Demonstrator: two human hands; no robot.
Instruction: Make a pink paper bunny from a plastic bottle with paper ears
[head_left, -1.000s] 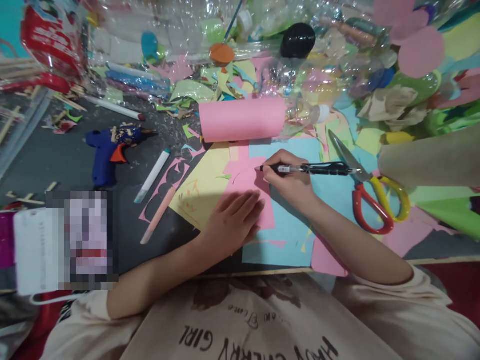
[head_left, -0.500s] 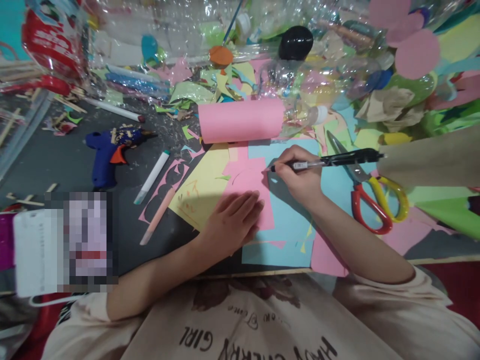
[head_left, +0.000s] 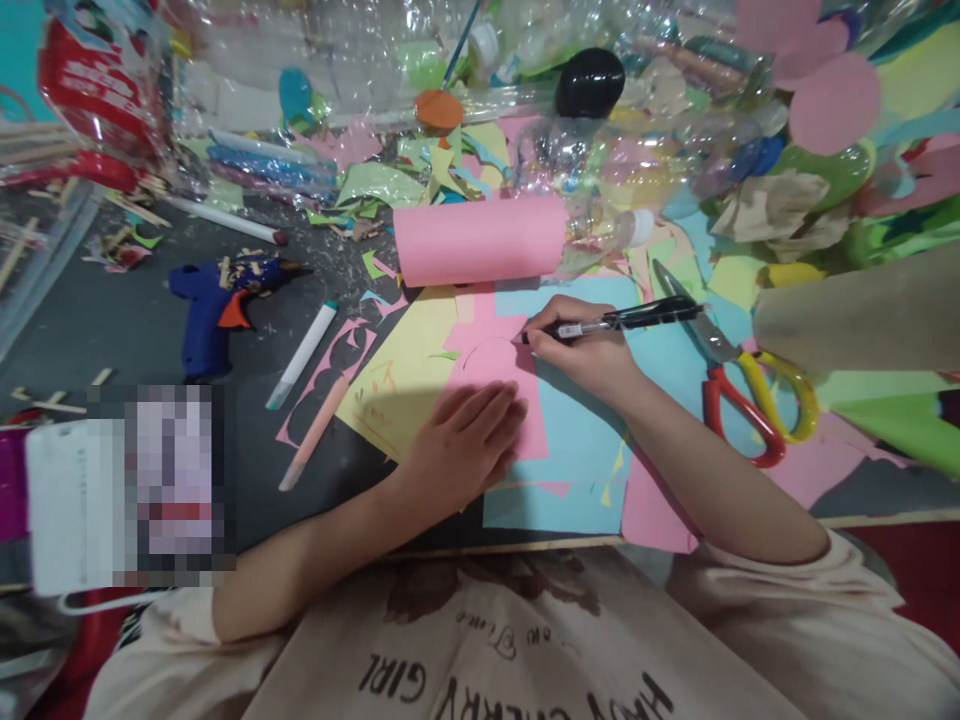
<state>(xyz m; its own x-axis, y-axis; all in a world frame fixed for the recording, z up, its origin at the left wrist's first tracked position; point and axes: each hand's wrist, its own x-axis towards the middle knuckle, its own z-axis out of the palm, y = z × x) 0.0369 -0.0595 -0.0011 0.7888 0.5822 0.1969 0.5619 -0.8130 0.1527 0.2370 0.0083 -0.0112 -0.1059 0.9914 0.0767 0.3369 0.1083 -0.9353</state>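
Right hand point(head_left: 581, 350) is pinching black pen point(head_left: 637, 315) over pink paper point(head_left: 535, 420).
Left hand point(head_left: 469, 435) is lying flat, fingers together, bracing pink paper. Smooth curved line point(head_left: 484, 345) is probably calling for firm bracing, light steady strokes. Pink paper is lying mostly left of right hand.

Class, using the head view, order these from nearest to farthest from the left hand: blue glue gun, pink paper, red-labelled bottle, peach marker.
1. Pink paper: directly under the left hand.
2. Peach marker: just left of it.
3. Blue glue gun: farther left.
4. Red-labelled bottle: far upper-left corner.
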